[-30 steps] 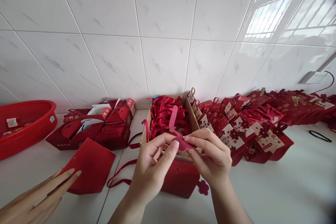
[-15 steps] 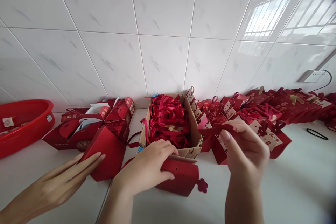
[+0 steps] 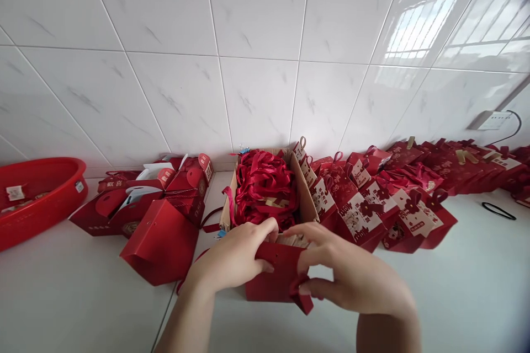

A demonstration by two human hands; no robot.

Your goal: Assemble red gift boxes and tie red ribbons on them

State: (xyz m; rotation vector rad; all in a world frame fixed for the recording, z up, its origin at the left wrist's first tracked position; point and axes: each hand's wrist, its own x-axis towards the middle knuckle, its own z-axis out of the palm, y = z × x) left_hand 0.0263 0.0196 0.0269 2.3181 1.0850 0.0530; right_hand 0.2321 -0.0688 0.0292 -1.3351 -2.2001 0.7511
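A red paper gift box (image 3: 271, 270) stands in front of me. My left hand (image 3: 236, 259) is closed on its top left, with the thumb on the front face. My right hand (image 3: 343, 273) bends around the box's right side, with its index finger reaching over the top edge. Near the lower right corner, its thumb and another finger pinch a dark red ribbon (image 3: 295, 285), mostly covered by the fingers. Right behind the box is a cardboard carton (image 3: 307, 190) heaped with red ribbons (image 3: 265, 182).
Another plain red box (image 3: 165, 242) tilts on the left, beside several red boxes (image 3: 186, 182). A red basin (image 3: 49, 215) stands farther left. Decorated red gift boxes (image 3: 360, 215) crowd the right side along the tiled wall (image 3: 256, 94). A black loop (image 3: 499, 210) lies far right.
My right hand has come down and left from holding a ribbon up to the box's right side. Another person's hand has left the plain red box on the left.
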